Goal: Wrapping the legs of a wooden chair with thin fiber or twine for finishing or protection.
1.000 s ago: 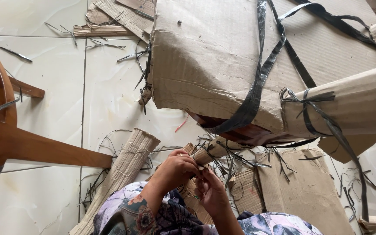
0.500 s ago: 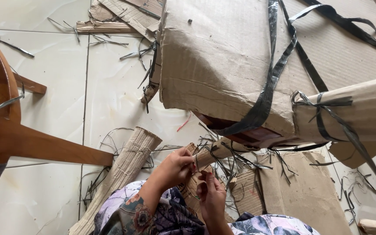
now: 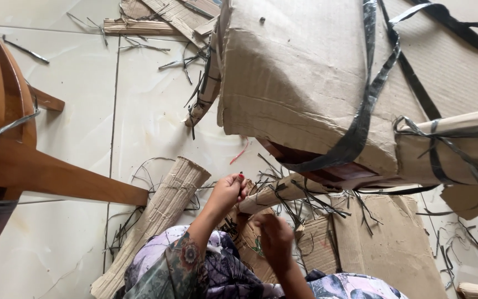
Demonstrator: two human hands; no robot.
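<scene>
While two black straps (image 3: 360,127) cross the wrapped bundle (image 3: 305,83), left hand (image 3: 229,191) grips one wrapped leg (image 3: 283,191), right hand (image 3: 275,238) unclear

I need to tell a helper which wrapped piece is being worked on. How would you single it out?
Find the big cardboard-wrapped bundle bound with black straps at top right. Just beneath its lower edge, a thin cardboard-wrapped leg sticks out leftward. Unlike the loose ribbed cardboard roll on the floor, the left hand grips its end.
</scene>
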